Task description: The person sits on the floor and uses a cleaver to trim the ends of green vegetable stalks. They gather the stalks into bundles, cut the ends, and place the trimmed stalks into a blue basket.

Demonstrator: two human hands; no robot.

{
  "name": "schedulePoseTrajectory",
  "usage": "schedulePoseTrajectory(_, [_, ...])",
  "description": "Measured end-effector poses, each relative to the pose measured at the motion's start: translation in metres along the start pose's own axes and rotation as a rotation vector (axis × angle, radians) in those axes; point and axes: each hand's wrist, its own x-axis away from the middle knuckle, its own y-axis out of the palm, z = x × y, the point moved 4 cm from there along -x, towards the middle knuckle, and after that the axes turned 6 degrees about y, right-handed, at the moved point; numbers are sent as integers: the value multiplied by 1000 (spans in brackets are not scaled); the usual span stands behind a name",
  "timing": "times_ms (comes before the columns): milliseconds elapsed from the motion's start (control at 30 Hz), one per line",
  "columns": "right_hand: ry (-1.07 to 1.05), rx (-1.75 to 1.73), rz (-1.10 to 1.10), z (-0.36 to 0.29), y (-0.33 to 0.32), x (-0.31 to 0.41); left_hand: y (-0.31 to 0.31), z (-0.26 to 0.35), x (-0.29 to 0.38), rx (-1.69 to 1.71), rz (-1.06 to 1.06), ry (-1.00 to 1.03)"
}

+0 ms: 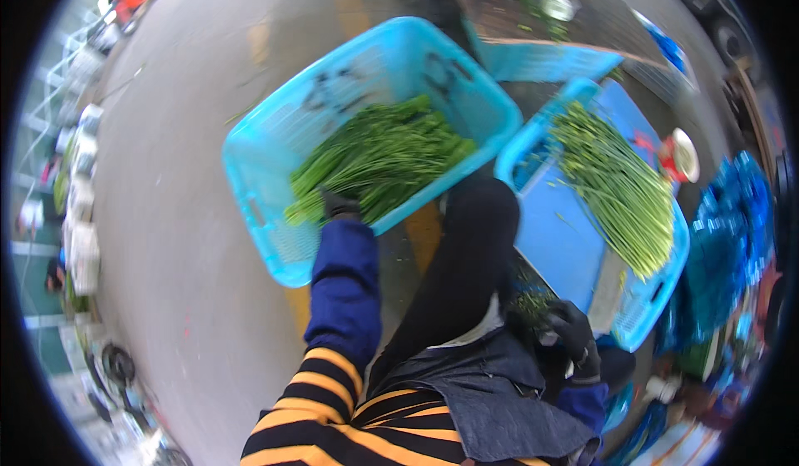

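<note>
My left hand (340, 205), in a dark glove, reaches into a large turquoise plastic basket (274, 110) and touches the lower left end of a pile of long green stalks (387, 154). Its fingers are partly hidden, so a grip cannot be made out. Near my right knee my right hand (571, 329), also gloved, rests by the lower edge of a blue board (549, 229); its fingers are curled and blurred. Another bunch of green stalks with buds (618, 185) lies across the board and the second turquoise basket (683, 241) under it.
Beyond the baskets stands a low table (530, 23) with loose greens and a bowl (557, 3). A roll of red tape (680, 156) sits at the right basket's edge. Blue plastic bags (724, 235) hang at the right. White crates (83, 235) line the far left.
</note>
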Motion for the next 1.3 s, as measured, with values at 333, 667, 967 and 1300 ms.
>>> schedulePoseTrajectory(333, [-248, -176, 80, 32, -30, -4, 124, 7, 128, -130, -549, 230])
schedulePoseTrajectory(667, [-365, -854, 625, 98, -185, -2, 226, -108, 518, -788, -1908, 1050])
schedulePoseTrajectory(967, [-373, -1018, 749, 129, -279, -32, 181, -316, 609, -1300, -2147, 1784])
schedulePoseTrajectory(1300, [-455, -1057, 639, 117, -289, -31, 185, -367, 639, -1582, -2000, 2153])
